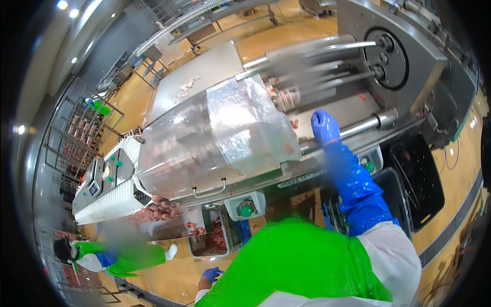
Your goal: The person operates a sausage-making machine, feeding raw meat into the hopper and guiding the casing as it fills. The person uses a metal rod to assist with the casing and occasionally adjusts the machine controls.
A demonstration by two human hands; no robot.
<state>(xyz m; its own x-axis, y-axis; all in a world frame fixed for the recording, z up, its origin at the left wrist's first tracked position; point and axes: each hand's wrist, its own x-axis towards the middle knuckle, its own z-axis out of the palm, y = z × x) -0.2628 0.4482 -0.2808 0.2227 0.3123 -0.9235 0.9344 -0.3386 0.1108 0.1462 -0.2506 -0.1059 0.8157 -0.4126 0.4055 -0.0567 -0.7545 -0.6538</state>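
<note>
Right hand (324,126), in a blue glove and long blue sleeve, reaches up onto the steel machine (409,61), its grip curled into a loose fist against the flat bed just left of the lower steel roller (369,124); whether anything lies inside the fist cannot be told. The arm is stretched full length, probably because the bed lies far across the machine. Pink meat scraps (294,123) lie just left of the hand. The clear hinged cover (225,135) stands left of the hand, smeared pink. Left hand (211,275), also gloved blue, hangs low beside the green apron (302,261), its grip half curled, apparently empty.
</note>
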